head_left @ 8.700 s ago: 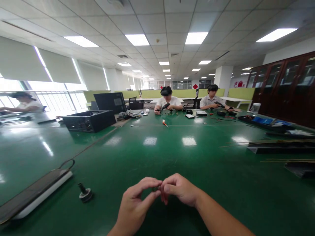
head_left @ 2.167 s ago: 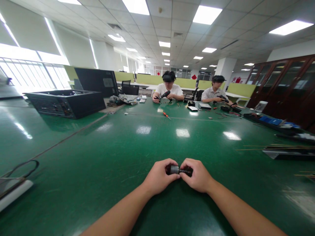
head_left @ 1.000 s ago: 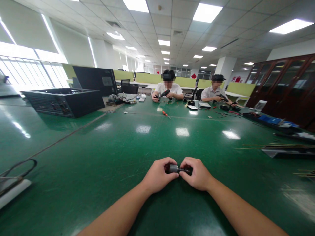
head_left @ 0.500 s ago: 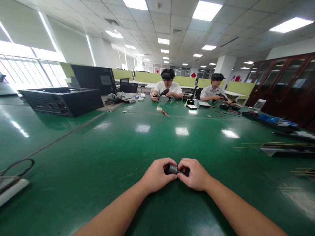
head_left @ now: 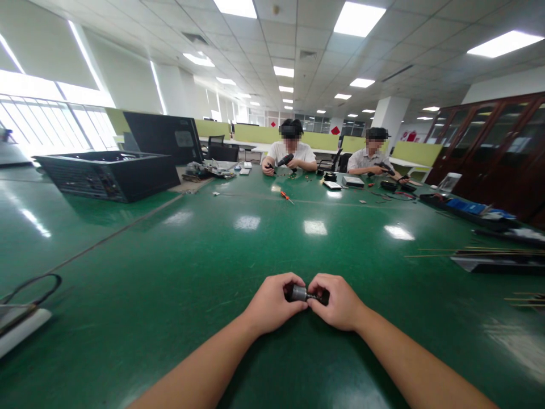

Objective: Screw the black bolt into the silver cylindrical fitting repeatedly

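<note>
Low in the centre of the view, both hands meet around a small motor (head_left: 300, 292), a grey metal cylinder with a thin dark shaft (head_left: 314, 296) on its right side. My left hand (head_left: 276, 301) is closed around the cylinder's left end, thumb and fingers curled over it. From the other side my right hand (head_left: 336, 301) is curled around the shaft end, which its fingers partly hide. The fingertips of the two hands almost touch. Both rest close above the green tabletop (head_left: 204, 341).
An open black computer case (head_left: 110, 176) stands at left. An orange screwdriver (head_left: 286, 196) lies farther ahead. Two people (head_left: 293, 153) sit across the table with power drills. At right are thin rods (head_left: 489, 251) and a black tray (head_left: 460, 205) with blue items.
Slightly more of the thin shaft shows between the hands, as the right hand has shifted a touch to the right. Otherwise the grip looks the same.
</note>
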Demonstrator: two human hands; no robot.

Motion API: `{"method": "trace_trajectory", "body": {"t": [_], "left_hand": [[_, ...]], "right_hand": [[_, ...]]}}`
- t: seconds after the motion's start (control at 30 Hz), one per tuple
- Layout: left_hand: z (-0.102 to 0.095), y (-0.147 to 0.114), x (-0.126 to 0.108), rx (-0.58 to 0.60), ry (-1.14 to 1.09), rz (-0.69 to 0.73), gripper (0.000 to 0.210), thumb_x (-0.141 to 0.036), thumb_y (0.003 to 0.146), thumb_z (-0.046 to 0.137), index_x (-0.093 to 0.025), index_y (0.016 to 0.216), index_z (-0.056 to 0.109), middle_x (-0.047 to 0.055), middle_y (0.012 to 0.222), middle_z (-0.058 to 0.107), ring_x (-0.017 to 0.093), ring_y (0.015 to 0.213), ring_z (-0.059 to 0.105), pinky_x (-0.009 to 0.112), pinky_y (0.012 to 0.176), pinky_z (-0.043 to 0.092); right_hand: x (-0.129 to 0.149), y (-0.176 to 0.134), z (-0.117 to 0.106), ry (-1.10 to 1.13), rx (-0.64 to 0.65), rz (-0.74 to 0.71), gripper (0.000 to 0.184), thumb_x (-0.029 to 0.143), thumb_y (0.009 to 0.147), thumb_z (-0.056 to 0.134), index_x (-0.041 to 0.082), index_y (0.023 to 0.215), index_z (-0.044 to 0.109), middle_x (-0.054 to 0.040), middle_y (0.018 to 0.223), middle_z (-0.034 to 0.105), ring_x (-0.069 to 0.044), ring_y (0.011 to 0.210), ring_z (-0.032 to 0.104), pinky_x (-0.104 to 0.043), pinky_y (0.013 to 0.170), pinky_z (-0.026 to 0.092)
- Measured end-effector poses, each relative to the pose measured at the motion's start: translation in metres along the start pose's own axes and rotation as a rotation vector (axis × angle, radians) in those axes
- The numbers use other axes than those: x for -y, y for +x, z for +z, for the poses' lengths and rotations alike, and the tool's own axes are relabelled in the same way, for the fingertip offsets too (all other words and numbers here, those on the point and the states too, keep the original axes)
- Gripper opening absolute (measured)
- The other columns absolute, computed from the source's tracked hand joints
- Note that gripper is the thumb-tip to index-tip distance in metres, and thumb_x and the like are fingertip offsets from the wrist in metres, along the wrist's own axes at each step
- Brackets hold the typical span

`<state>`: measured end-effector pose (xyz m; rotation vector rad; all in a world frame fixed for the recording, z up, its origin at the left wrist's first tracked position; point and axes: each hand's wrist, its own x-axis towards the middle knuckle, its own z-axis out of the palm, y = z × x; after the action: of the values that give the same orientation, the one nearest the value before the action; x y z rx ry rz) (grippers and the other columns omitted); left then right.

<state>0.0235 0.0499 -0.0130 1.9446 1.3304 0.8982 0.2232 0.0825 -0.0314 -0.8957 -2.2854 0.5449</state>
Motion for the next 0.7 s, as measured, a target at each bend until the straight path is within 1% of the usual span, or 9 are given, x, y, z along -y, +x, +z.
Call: {"method": "trace_trajectory", "body": {"t": [0.4, 0.7], "left_hand": [[0.0001, 0.0005, 0.0006, 0.01, -0.007, -0.001, 0.024, -0.017, 0.066, 0.075, -0.019, 0.089, 0.069, -0.001, 0.081, 0.068, 0.017, 0.075, 0.06, 0.026, 0.068, 0.045], [-0.0003, 0.0003, -0.0012, 0.011, -0.016, -0.006, 0.024, -0.016, 0.066, 0.075, -0.019, 0.089, 0.069, -0.001, 0.082, 0.068, 0.017, 0.076, 0.06, 0.026, 0.069, 0.044]], "right_hand": [[-0.0002, -0.0001, 0.0001, 0.0, -0.035, -0.002, 0.011, 0.015, 0.071, 0.067, 0.021, 0.079, 0.062, 0.0001, 0.074, 0.064, -0.016, 0.066, 0.057, -0.027, 0.062, 0.042], [0.001, -0.0002, -0.0003, 0.003, -0.03, 0.005, 0.011, 0.015, 0.071, 0.067, 0.021, 0.079, 0.062, -0.0001, 0.075, 0.064, -0.016, 0.067, 0.057, -0.027, 0.064, 0.042]]}}
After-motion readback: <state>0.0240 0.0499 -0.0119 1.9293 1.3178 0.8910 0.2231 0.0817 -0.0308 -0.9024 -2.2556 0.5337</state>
